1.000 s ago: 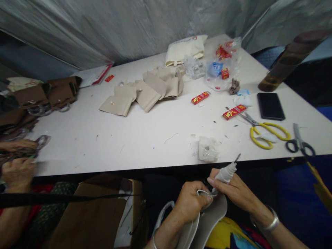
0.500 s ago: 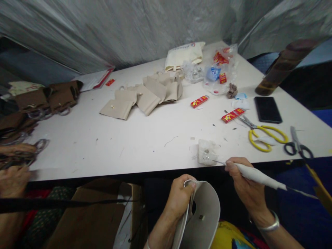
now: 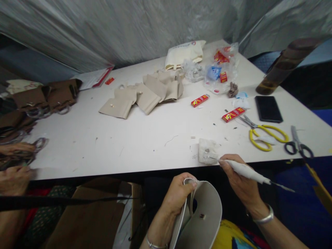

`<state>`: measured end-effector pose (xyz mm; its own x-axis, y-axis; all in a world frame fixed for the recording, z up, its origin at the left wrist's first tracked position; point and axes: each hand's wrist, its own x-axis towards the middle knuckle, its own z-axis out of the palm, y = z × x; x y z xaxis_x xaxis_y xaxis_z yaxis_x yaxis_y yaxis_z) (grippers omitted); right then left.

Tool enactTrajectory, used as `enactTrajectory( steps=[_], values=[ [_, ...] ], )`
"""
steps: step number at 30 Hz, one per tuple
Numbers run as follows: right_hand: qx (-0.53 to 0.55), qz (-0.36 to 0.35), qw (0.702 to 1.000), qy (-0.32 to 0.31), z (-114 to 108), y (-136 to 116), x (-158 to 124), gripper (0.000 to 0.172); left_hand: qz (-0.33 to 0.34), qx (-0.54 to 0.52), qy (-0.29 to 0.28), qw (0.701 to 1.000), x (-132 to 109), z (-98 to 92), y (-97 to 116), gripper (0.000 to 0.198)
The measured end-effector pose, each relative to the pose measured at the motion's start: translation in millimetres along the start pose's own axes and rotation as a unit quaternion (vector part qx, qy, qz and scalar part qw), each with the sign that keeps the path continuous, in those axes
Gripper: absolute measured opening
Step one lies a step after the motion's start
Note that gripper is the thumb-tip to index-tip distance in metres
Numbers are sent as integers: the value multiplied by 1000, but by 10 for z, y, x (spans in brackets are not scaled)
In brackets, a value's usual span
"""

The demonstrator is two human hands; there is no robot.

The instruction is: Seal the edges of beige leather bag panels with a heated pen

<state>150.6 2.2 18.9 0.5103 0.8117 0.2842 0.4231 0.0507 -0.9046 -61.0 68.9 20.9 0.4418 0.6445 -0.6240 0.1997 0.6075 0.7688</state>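
Note:
My left hand (image 3: 178, 193) pinches the upper edge of a pale beige bag piece (image 3: 210, 202), curved open, with a small metal clasp part on its inner face. It is below the table's front edge. In my right hand (image 3: 241, 183) is a slim tool with a white wrapped handle (image 3: 246, 172), gripped near its front. The tool's thin metal tip is at a small white pad (image 3: 204, 147) that has a clear, wet-looking patch; whether it touches is hard to tell. A narrow flat end sticks out at the tool's rear.
Beige bag pieces (image 3: 147, 97) lie mid-table. To the right are red boxes (image 3: 233, 114), yellow-handled scissors (image 3: 269, 133), black-handled scissors (image 3: 298, 147), a dark phone (image 3: 268, 109) and a bottle (image 3: 282, 69). Another person's hands (image 3: 15, 173) work near brown bags (image 3: 33, 100) at left.
My right hand and the tool have moved slightly left, bringing the tip further over the white pad. My left hand still holds the bag piece in nearly the same place.

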Motion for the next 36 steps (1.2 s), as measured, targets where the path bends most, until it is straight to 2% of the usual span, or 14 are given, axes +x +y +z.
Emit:
enactTrajectory(
  steps=[9, 12, 14, 16, 19, 27, 36],
  values=[
    [2, 11, 1000, 6, 0, 22, 12, 20, -9, -38, -8, 999, -2, -21, -23, 36],
    [35, 42, 998, 10, -23, 35, -21, 21, -15, -51, -18, 998, -11, -28, -19, 38],
    [90, 85, 992, -33, -15, 40, -51, 25, -18, -59, -29, 998, -17, -34, -5, 41],
    [142, 131, 976, -104, 14, 39, -79, 30, -24, -66, -46, 996, -24, -44, 13, 45],
    [174, 162, 955, -176, 73, 15, -106, 35, -38, -77, -70, 994, -32, -69, 32, 51],
    [179, 171, 949, -196, 135, -113, -112, 39, -44, -86, -92, 991, -49, -109, 5, 52],
    [143, 164, 955, -204, 166, -112, -139, 33, -15, -92, -92, 991, -87, -26, -14, 46]
  ],
)
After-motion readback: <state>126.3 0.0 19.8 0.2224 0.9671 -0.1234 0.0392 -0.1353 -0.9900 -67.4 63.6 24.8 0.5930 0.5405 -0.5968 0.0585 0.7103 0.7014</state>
